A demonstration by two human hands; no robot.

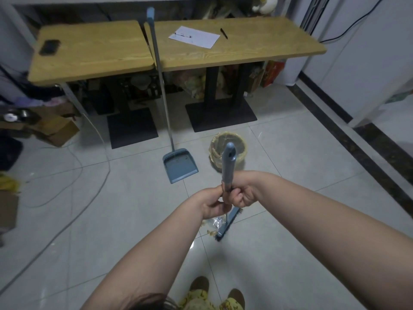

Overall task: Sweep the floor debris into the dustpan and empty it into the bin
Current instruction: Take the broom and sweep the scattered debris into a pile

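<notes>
Hands: left hand (212, 203) and right hand (242, 194) both squeeze the broom handle (228, 168).
Broom head (228, 223): down on the tile floor (301, 153), touching the debris (214, 222) on its left.
Dustpan (180, 164): farther off, mouth facing near, its long handle leaning on the wooden table (234, 45).
Bin (228, 153): just right of the dustpan.
Risk: a hard push could scatter bits past the pan — or bump it so it tips over.
Room: open tiles between broom and pan; a cable (98, 175) lies to the left.
</notes>
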